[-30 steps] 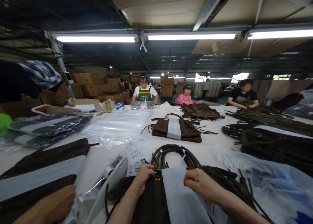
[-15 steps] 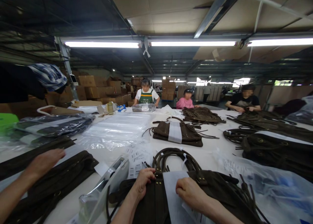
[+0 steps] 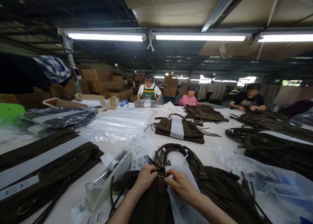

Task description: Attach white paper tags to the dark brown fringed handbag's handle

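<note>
Apron (image 3: 149,94), far beyond our hands: we see white lettering, too small to read.
Barcode labels (image 3: 139,156), just ahead: print unreadable.

Low centre of frame: bag (image 3: 215,191) on table (image 3: 215,152), both hands (image 3: 146,177) (image 3: 182,185) on it. Tape dispenser (image 3: 107,178) just left; labels (image 3: 139,154) behind; plastic sheets (image 3: 117,124) upper left.

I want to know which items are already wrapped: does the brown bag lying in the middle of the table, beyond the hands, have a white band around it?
Yes, the brown bag has a white band running across its middle.
</note>
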{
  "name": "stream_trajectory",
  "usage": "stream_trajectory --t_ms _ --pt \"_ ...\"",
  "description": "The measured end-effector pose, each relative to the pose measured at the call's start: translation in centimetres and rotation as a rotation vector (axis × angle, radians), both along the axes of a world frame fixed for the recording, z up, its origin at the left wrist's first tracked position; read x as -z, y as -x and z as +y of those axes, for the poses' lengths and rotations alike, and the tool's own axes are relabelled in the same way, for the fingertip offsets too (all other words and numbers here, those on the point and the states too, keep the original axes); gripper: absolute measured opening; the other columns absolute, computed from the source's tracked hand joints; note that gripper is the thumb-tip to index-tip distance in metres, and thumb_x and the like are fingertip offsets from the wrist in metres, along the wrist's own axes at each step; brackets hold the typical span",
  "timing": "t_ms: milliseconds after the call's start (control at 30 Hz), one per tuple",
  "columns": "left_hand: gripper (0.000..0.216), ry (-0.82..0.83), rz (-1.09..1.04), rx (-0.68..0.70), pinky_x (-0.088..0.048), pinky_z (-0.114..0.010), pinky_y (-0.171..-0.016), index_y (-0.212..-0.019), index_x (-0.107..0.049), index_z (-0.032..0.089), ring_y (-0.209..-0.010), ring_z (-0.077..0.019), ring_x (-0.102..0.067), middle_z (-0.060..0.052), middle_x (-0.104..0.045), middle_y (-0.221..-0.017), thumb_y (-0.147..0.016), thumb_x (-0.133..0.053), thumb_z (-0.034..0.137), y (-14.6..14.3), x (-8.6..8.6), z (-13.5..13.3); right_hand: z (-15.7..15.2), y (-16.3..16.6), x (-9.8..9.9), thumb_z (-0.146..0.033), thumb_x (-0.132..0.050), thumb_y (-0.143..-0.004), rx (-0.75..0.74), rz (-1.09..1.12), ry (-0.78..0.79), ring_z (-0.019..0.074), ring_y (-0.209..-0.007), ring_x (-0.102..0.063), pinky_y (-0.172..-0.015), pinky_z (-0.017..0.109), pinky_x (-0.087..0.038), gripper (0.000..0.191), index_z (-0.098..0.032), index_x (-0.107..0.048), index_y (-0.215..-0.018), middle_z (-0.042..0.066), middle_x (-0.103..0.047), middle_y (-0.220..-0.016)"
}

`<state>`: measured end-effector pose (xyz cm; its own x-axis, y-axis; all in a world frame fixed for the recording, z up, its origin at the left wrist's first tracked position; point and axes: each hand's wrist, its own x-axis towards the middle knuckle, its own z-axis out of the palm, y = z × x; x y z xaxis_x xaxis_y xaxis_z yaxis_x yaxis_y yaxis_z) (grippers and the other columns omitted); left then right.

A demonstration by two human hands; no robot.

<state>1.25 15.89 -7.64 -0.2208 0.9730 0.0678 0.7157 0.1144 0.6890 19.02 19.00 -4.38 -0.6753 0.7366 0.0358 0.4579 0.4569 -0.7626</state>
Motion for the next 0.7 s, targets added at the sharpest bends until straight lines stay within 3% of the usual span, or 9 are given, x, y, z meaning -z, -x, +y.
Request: stream_trajectory --t_ms 100,200,333,533,700 --pt "0.021 0.027 0.023 -0.029 -0.038 -0.022 -0.072 -0.073 -0.065 0.017 -0.079 -0.0146 -0.055 -0.002 -0.064 -0.078 -0.065 -0.045 0.018 -0.1 0.1 -0.3 -0.2 -0.9 0.5 -0.031 -0.057 -0.067 -0.072 0.074 0.138 0.0112 -0.06 -0.05 -0.053 0.019 -0.033 0.02 -0.018 -0.061 -0.082 -0.003 -0.058 -0.063" --pt "0.022 0.06 0.069 -0.056 -0.038 -0.021 -0.072 -0.072 -0.064 0.019 -0.08 -0.0135 -0.056 -0.001 -0.064 -0.078 -0.064 -0.044 0.013 -0.2 0.0 -0.4 -0.3 -1.6 0.8 -0.019 -0.063 -0.057 -0.085 0.055 0.174 0.013 -0.068 -0.052 -0.059 0.02 -0.036 0.022 -0.018 -0.064 -0.079 -0.003 -0.062 -0.071" --pt "0.022 0.071 0.168 -0.108 -0.038 -0.026 -0.072 -0.069 -0.061 0.019 -0.081 -0.0171 -0.056 -0.004 -0.063 -0.077 -0.065 -0.041 0.011 -0.4 -0.6 -1.0 -0.4 -1.7 0.8 -0.014 -0.051 -0.064 -0.054 0.088 0.128 0.0138 -0.075 -0.055 -0.066 0.021 -0.038 0.02 -0.017 -0.063 -0.08 -0.001 -0.064 -0.076" --pt "0.024 0.118 0.551 -0.159 -0.038 -0.027 -0.063 -0.078 -0.056 0.018 -0.076 -0.0179 -0.059 -0.007 -0.057 -0.085 -0.077 -0.032 0.013 -1.2 -3.0 -2.3 -0.8 -1.0 1.9 -0.019 -0.046 -0.077 0.026 -0.021 -0.187 0.016 -0.078 -0.057 -0.066 0.023 -0.038 0.017 -0.019 -0.056 -0.091 0.002 -0.064 -0.082" --pt "0.028 0.084 0.664 -0.098 -0.039 -0.029 -0.066 -0.079 -0.058 0.019 -0.078 -0.0179 -0.057 -0.005 -0.057 -0.088 -0.078 -0.031 0.012 -2.3 -4.2 -2.6 0.1 0.5 4.2 -0.014 -0.046 -0.076 0.055 -0.113 -0.544 0.0156 -0.063 -0.06 -0.05 0.022 -0.034 0.013 -0.017 -0.048 -0.089 0.003 -0.064 -0.072"
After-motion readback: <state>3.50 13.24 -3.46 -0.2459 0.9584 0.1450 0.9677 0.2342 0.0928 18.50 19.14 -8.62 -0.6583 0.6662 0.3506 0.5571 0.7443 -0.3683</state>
